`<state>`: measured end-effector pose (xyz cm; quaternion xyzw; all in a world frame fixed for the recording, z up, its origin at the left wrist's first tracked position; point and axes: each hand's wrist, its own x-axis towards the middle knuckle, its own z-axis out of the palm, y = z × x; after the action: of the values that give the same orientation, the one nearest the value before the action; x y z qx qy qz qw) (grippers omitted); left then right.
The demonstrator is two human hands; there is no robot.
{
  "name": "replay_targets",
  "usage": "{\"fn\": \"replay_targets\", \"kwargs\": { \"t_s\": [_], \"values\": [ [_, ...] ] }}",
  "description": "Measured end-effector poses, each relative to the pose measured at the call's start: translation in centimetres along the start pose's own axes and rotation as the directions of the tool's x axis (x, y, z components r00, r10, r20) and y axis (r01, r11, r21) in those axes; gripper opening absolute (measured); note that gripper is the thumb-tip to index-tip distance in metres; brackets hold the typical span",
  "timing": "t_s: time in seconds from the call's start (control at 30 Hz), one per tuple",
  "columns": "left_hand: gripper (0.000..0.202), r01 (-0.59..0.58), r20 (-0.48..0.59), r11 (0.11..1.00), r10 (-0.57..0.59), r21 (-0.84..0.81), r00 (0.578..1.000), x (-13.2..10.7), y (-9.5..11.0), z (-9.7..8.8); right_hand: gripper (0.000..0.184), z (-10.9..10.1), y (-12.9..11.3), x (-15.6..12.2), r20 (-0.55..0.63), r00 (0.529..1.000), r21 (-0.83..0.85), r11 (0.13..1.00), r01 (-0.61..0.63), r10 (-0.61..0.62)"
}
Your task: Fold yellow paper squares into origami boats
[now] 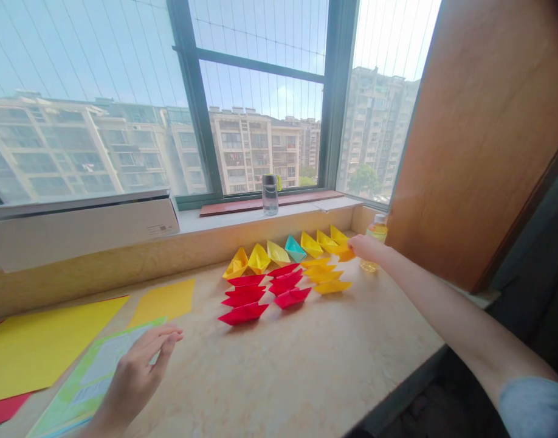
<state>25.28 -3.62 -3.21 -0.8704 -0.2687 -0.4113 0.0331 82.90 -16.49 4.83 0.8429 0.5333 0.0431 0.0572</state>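
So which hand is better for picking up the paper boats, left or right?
Probably right: the right hand already touches a yellow paper boat at the end of the rows. The left hand is farther away, above a green sheet.

Left hand [135, 377] open, right hand [365, 247] extended forward (arm [447, 316] nearly straight)

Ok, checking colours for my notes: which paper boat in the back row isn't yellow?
The teal paper boat, fourth from the left; the other boats in that row are all yellow.

**Window sill and corner fittings, upper centre to right of frame**
Clear flask [270, 196] stands on the white sill [242, 218]; a bottle of yellow liquid [377, 234] stands beside a wooden panel [479, 140].
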Motion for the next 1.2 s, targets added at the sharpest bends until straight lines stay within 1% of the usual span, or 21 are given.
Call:
{"fn": "replay_targets", "kwargs": {
  "t_s": [0.1, 0.23, 0.37, 0.5, 0.63, 0.8, 0.9, 0.97, 1.03, 1.1, 1.17, 1.2],
  "values": [
    [0.036, -0.013, 0.013, 1.000, 0.013, 0.008, 1.000, -0.1, -0.2, 0.2, 0.031, 1.4, 0.0, 1.5, 0.060, 0.998, -0.047, 0.999, 0.010, -0.007],
    [0.033, -0.027, 0.027, 0.999, 0.026, 0.020, 0.999, -0.1, -0.1, 0.3, 0.029, 3.0, -0.4, 2.9, 0.108, 0.993, -0.086, 0.995, 0.047, -0.038],
    [0.034, -0.019, 0.020, 0.999, 0.019, 0.033, 1.000, 0.1, 0.4, 0.0, 0.028, 4.3, -0.2, 3.5, 0.121, 0.992, -0.108, 0.992, 0.058, -0.045],
    [0.035, -0.020, 0.017, 0.999, 0.019, 0.035, 1.000, 0.3, 0.7, -0.1, 0.028, 5.1, 0.6, 3.5, 0.112, 0.993, -0.106, 0.993, 0.046, -0.034],
    [0.035, -0.013, 0.033, 0.999, 0.012, 0.033, 0.999, 0.3, 0.6, 0.0, 0.029, 5.1, 0.9, 3.1, 0.083, 0.996, -0.070, 0.997, 0.044, -0.038],
    [0.037, 0.005, 0.037, 1.000, -0.005, 0.018, 0.999, 0.3, 0.7, 0.0, 0.028, 4.7, 0.5, 2.9, 0.023, 0.998, -0.005, 0.998, 0.067, -0.067],
    [0.038, 0.016, 0.039, 1.000, -0.016, 0.007, 0.999, 0.3, 0.9, 0.0, 0.026, 4.1, 0.3, 2.9, -0.052, 0.994, 0.056, 0.994, 0.099, -0.096],
    [0.038, 0.016, 0.037, 1.000, -0.016, 0.001, 0.999, 0.3, 0.9, -0.1, 0.019, 3.8, 0.4, 2.2, -0.134, 0.986, 0.112, 0.987, 0.114, -0.098],
    [0.037, 0.017, 0.036, 1.000, -0.017, -0.004, 0.999, 0.2, 0.8, 0.0, 0.013, 4.0, 0.9, 0.9, -0.242, 0.969, 0.180, 0.978, 0.103, -0.058],
    [0.036, 0.013, 0.042, 1.000, -0.013, -0.012, 0.999, 0.0, 0.5, 0.1, 0.020, 4.7, 1.9, -1.1, -0.361, 0.932, 0.257, 0.965, 0.052, 0.046],
    [0.035, 0.010, 0.051, 1.000, -0.009, -0.020, 0.999, -0.2, 0.2, 0.3, 0.032, 6.0, 3.2, -3.0, -0.452, 0.864, 0.351, 0.935, -0.056, 0.222],
    [0.034, 0.007, 0.052, 1.000, -0.006, -0.023, 0.999, -0.3, 0.1, 0.4, 0.040, 6.7, 3.9, -3.7, -0.476, 0.818, 0.404, 0.906, -0.124, 0.324]
  ]
}}
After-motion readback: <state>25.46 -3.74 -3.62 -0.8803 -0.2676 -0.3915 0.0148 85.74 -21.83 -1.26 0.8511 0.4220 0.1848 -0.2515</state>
